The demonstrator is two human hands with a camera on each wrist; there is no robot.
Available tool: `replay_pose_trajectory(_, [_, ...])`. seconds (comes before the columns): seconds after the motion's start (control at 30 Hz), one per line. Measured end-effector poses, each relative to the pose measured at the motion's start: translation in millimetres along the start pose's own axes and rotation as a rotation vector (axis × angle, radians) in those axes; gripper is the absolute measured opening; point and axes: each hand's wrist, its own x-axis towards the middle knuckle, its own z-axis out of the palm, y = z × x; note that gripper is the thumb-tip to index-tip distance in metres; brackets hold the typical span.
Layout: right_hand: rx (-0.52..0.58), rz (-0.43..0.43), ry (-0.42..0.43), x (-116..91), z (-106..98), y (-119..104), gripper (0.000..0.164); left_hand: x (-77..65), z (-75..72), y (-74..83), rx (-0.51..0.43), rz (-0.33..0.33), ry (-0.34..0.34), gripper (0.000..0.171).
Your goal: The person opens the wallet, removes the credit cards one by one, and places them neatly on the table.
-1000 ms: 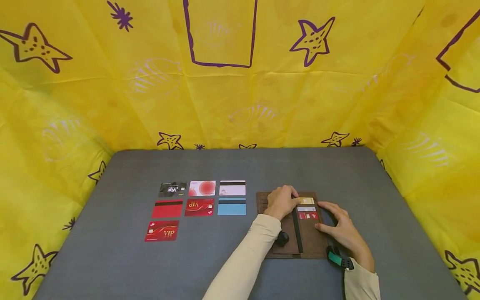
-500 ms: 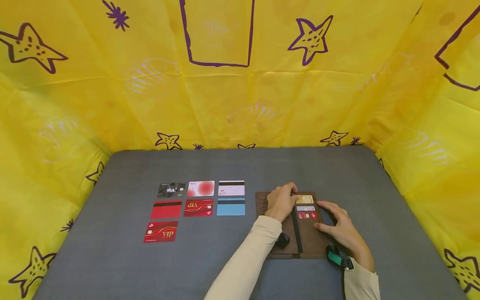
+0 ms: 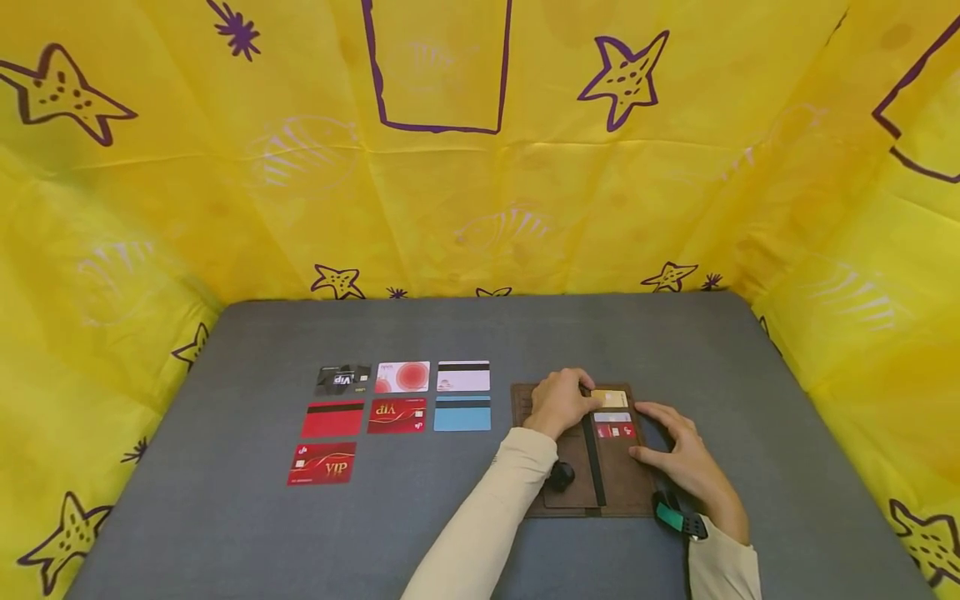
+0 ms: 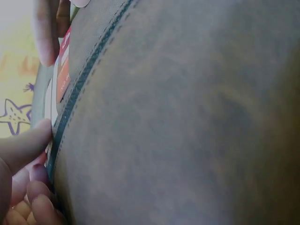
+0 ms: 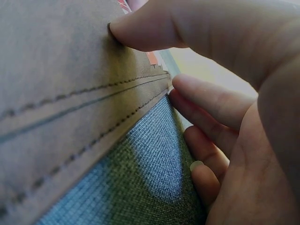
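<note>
An unfolded brown wallet lies on the table, a black strap running down its middle. Slots on its right side hold a gold card, a pale card and a red card. My left hand reaches over the left flap and pinches the gold card's left end; its fingertips are partly hidden. The right hand rests at the wallet's right edge with fingers spread. In the right wrist view its thumb presses on the leather, and the other fingers stand along the edge.
Left of the wallet, several cards lie flat in rows, among them a blue card, a white card, a black VIP card and a red VIP card. A yellow patterned curtain surrounds the grey table.
The gold card has risen slightly out of its slot since a second ago, showing more of its face. My left hand shifted only a little; the right hand stayed in place.
</note>
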Motion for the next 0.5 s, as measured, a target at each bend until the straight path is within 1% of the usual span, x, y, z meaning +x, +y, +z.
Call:
replay_pose_trajectory(0.13, [0.004, 0.003, -0.001, -0.2, 0.3, 0.2, 0.067, 0.3, 0.5, 2.5, 0.017, -0.027, 0.004, 0.018])
replay_pose_trajectory(0.37, [0.0, -0.003, 0.006, -0.1, 0.5, 0.8, 0.066, -0.4, 1.9, 3.0, -0.005, 0.001, 0.031, 0.02])
replay_pose_trajectory(0.5, [0.003, 0.004, 0.003, 0.2, 0.9, 0.6, 0.067, -0.4, 3.2, 2.9, -0.005, 0.007, 0.044, 0.018])
